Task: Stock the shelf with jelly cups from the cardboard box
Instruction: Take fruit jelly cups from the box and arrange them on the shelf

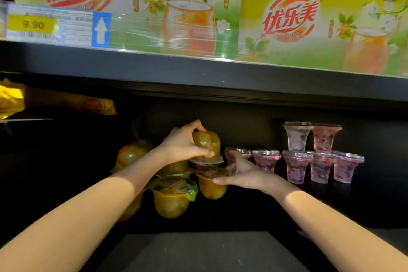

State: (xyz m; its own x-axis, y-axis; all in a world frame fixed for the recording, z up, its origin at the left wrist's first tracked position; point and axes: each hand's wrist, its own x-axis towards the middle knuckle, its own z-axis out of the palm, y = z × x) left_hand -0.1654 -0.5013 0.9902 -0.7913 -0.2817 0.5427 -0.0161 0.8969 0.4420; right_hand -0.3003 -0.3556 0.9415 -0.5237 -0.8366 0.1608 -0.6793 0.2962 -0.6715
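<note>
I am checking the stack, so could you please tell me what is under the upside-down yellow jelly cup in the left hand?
The upside-down cup sits lid to lid over an upright yellow cup. The right hand partly covers their meeting lids.

The dark lower shelf [66, 183] carries yellow jelly cups [171, 202] in the middle and pink cups [295, 168] to their right, two more stacked on these. The upper shelf [198, 68] holds green boxes [132, 6].
</note>
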